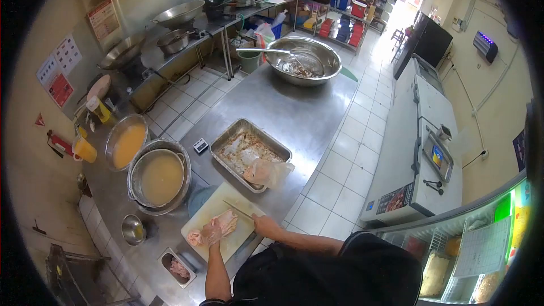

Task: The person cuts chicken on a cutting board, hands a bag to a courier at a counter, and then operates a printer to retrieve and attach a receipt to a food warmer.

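On a pale cutting board at the bottom centre lies raw, pinkish meat. My left hand, in a clear glove, rests on the meat with its fingers bent over it. My right hand is wrapped round the handle of a knife, whose blade points up and left over the board, beside the meat. A small metal tray with meat pieces stands at the board's lower left. Behind the board, a plastic bag lies on the corner of a rectangular metal tray holding crumbs.
Two pots of cloudy liquid, one nearer and one farther, stand left, beside a small bowl. A timer sits mid-table. A large bowl with a long-handled tool is at the far end. Freezers line the right.
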{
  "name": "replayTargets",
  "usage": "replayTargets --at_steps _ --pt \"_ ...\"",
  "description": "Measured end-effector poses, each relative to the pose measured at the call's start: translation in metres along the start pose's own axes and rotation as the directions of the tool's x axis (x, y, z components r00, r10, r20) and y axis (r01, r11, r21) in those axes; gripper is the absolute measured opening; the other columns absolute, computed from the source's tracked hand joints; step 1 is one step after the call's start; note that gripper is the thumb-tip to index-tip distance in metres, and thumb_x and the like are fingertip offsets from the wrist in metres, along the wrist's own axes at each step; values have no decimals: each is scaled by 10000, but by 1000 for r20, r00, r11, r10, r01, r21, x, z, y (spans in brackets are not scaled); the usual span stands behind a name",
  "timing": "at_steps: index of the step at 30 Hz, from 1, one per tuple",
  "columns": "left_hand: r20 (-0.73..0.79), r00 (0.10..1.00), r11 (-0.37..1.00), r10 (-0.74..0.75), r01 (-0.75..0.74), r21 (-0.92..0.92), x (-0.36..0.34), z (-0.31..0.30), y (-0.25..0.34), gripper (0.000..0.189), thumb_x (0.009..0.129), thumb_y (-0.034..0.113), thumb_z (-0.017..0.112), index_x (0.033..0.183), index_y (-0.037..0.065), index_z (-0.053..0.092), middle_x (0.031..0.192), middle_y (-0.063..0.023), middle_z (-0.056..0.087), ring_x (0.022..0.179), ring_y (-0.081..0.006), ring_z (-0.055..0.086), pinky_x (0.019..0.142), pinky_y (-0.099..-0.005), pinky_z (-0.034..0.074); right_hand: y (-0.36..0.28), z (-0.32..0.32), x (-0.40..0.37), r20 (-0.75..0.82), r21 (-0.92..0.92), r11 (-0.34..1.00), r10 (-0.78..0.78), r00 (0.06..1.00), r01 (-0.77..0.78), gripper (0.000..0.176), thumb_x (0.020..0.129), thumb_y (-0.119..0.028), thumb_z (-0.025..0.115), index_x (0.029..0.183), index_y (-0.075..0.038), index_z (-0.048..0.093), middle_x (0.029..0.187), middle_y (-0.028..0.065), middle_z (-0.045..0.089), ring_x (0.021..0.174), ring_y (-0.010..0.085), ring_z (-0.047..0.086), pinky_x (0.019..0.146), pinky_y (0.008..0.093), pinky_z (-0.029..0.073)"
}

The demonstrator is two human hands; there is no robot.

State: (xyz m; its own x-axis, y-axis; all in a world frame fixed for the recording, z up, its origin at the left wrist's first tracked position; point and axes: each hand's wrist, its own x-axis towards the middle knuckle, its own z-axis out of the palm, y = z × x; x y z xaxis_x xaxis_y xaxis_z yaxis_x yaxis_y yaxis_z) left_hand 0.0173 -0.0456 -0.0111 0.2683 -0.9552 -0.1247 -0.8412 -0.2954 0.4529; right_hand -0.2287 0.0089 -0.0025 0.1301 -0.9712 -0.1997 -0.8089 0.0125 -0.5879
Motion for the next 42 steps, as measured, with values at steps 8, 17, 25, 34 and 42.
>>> replayTargets --at_steps 8,17,25,34,42 --pt "-347 863 928 368 -362 85 -11 -36 -48 282 897 280 650 1085 73 694 1025 -145 694 936 -293 671 852 -407 517 -14 15 6 -175 -141 985 -127 976 102 509 969 -207 474 1420 20 413 794 237 660 666 430 649 588 536 515" --pt "335 934 -584 -128 202 -786 -14 -94 3 759 956 626 497 1574 325 175 1649 -121 154 1492 -368 198 1166 -604 238 -175 -38 -27 -154 358 853 -347 925 379 559 834 -276 757 1263 -2 526 1143 232 554 1081 408 538 895 460 462" --pt "165 960 -797 226 280 -536 -24 -116 5 744 908 738 461 1515 323 348 1641 -134 181 1511 -381 135 1165 -649 179 -166 4 -5 -312 532 815 -64 948 230 458 898 -315 732 1219 -21 589 1036 113 611 920 230 593 814 352 480" --pt "119 912 -697 392 379 -608 -40 -143 10 778 931 685 481 1561 261 311 1598 -219 249 1481 -414 224 1176 -592 253 -167 -10 31 26 847 526 107 994 -79 183 945 -224 684 995 -48 693 767 -19 589 725 70 531 646 242 422" --pt "158 895 -626 417 409 -664 -51 -144 13 832 918 660 541 1581 253 247 1577 -211 283 1471 -397 251 1187 -527 252 -148 6 46 -129 773 633 97 987 39 175 973 -173 624 934 -5 658 760 -5 585 699 81 512 640 247 417"
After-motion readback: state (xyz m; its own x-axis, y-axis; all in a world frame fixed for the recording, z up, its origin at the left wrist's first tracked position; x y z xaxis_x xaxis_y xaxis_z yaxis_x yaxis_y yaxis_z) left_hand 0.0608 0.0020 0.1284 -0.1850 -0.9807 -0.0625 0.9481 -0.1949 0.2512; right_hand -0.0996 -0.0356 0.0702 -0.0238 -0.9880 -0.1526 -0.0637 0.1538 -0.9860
